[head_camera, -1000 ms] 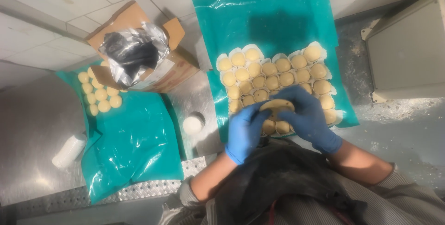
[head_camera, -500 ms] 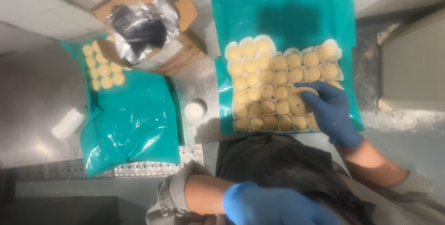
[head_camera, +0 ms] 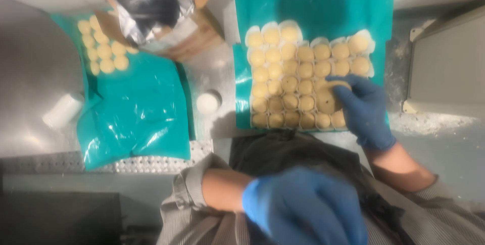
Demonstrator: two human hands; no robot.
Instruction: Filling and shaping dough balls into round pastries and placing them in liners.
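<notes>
R hand (head_camera: pixel 365 109), gloved, fingers curled onto dough rounds (head_camera: pixel 303 81) nr sheet's (head_camera: pixel 313 2) front-right corner; look soft, tacky—lift by edges; L hand (head_camera: pixel 305 214) blurred, grip unclear.

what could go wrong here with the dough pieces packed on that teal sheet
The right hand presses among tightly packed dough rounds, so it may squash or stick neighbouring pieces together. The bottom row sits at the edge of the teal sheet nearest the person, so a nudge might push pieces off. The left hand is raised close to the camera and blurred, and could block the view of the work.
</notes>
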